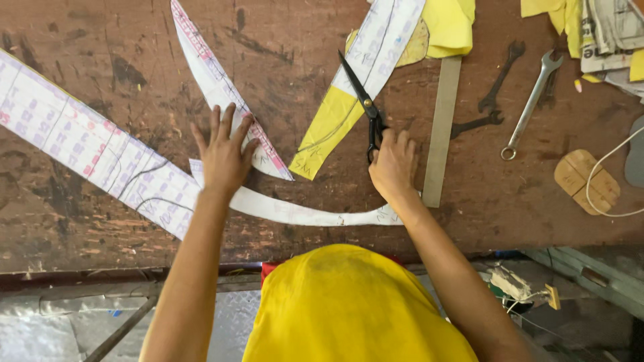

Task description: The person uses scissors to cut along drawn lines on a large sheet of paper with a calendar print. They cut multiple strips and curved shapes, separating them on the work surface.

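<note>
The left hand [225, 149] lies flat with fingers spread, pressing a curved paper pattern piece [221, 80] onto the worn wooden desk [100, 234]. The right hand [394, 164] is curled around the handles of black scissors [362, 100], whose closed blades point up and left across a yellow fabric piece [325, 131] topped with another paper strip [382, 47]. A long curved paper strip [302, 213] runs under both wrists. Just right of the right hand lies a metal ruler [441, 131]; beyond it are two dark wrenches [493, 94], a silver wrench [532, 100] and a tan wooden block [585, 181].
</note>
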